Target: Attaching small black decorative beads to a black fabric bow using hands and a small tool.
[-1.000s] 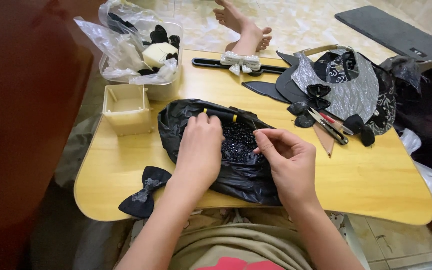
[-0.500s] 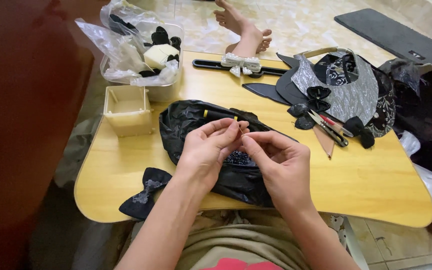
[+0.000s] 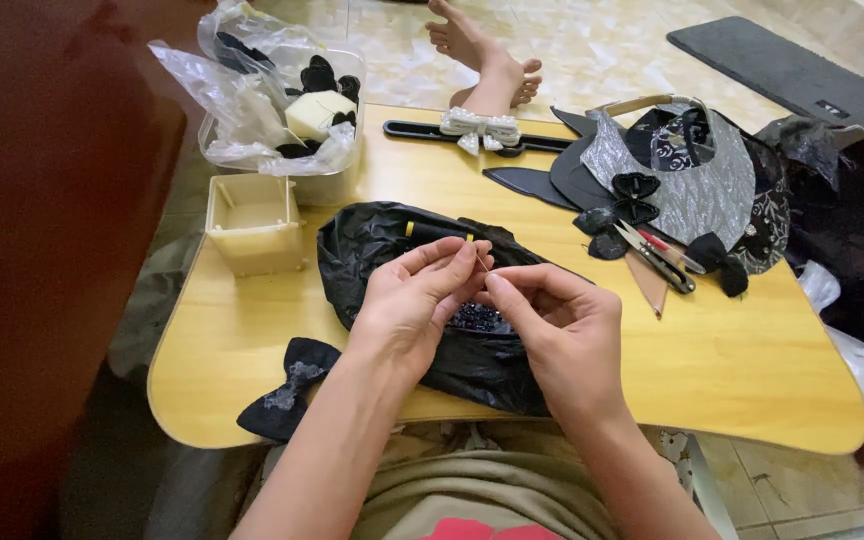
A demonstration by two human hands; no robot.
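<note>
Fingertips of left hand [image 3: 414, 300] and right hand [image 3: 552, 325] pinched together on thin needle [image 3: 482, 262], slanting up-left, just above crumpled black plastic bag [image 3: 402, 250] of beads, mid wooden worktop [image 3: 752, 370].

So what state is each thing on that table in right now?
Left hand: fingers pinched on a thin needle.
Right hand: fingertips pinched, meeting the left hand's.
Black bag: open, crumpled, dark beads inside.
Cream box: upright, open.
Clear tub: open, plastic-lined, holding bows.
Black bow: lying flat at the table edge.
Scissors: closed, lying flat.
</note>
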